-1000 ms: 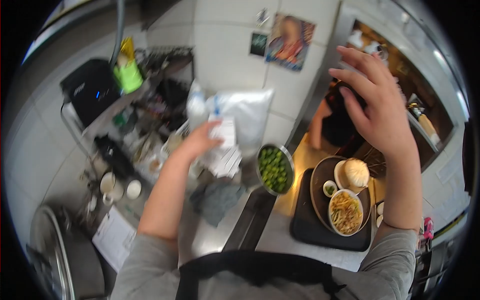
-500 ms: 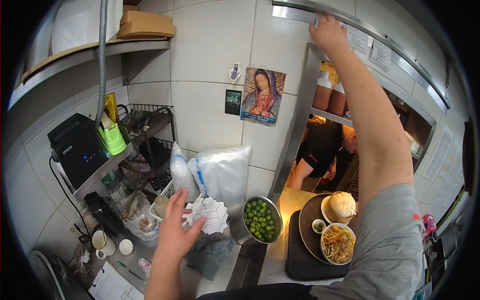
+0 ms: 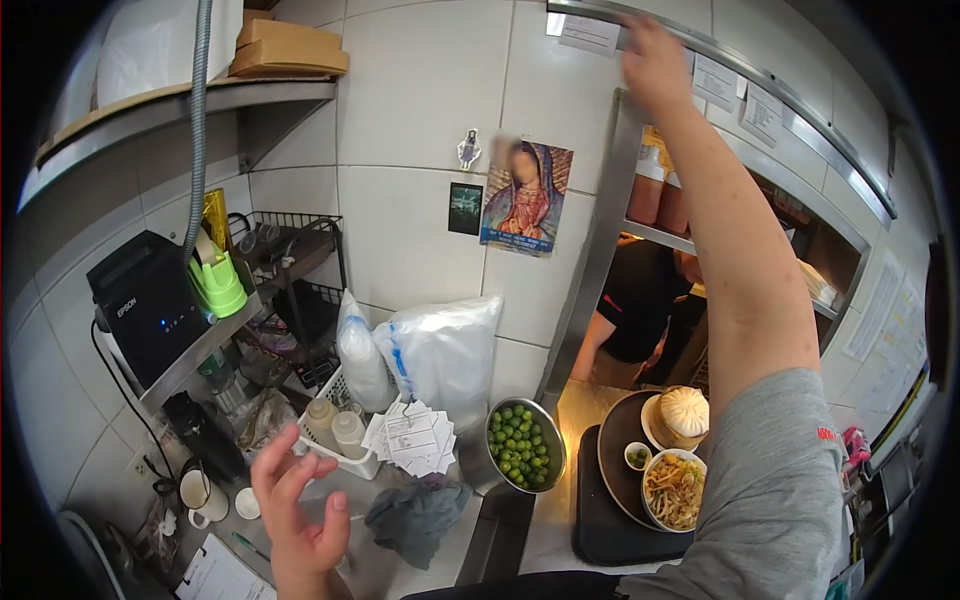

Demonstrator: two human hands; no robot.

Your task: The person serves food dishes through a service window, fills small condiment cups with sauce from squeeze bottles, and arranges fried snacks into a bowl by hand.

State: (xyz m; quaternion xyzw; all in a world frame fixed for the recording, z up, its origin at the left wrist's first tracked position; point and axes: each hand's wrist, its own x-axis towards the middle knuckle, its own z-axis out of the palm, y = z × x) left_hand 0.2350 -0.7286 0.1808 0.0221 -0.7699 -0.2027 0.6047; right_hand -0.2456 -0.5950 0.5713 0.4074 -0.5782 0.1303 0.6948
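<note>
My right hand (image 3: 655, 65) is raised to the metal ticket rail (image 3: 740, 72) on the wall, its fingertips smeared by motion. Just left of it a printed paper slip (image 3: 588, 35) hangs from the rail, and another slip (image 3: 715, 82) hangs to its right. Whether the fingers hold anything cannot be made out. My left hand (image 3: 300, 510) hovers over the counter at lower left, fingers apart and holding nothing. Beyond it stand squeeze bottles (image 3: 348, 432) in a white basket (image 3: 365, 465), beside a pile of paper slips (image 3: 412, 437).
A metal pot of green limes (image 3: 515, 450) stands mid-counter near a grey cloth (image 3: 418, 520). At right a round tray (image 3: 615, 435) carries a noodle bowl (image 3: 677, 490) and a steamed bun (image 3: 682, 410). A co-worker (image 3: 640, 300) is behind the pass window. An Epson printer (image 3: 145, 310) sits left.
My right hand has shifted slightly down from the rail, and a slip now shows at the rail's left end. My left hand has moved left and down, away from the paper pile.
</note>
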